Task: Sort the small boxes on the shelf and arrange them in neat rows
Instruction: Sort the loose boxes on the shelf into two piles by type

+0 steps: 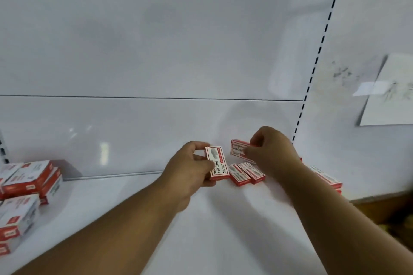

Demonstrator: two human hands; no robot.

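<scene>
Left hand (192,167) grip pinches an upright staple box (217,162). Right hand (270,152) grip holds a second staple box (238,149) above two boxes (247,173) lying on the shelf (223,219).

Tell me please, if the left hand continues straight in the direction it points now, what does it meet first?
Probably the white back panel of the shelf. The left hand, holding a small red and white box, points away from the person toward that panel; nothing else shows in between, though depth is unclear.

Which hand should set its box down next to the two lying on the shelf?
Probably the left hand: its small box sits low, right beside the two lying boxes. The right hand holds its box higher, behind them.
</scene>
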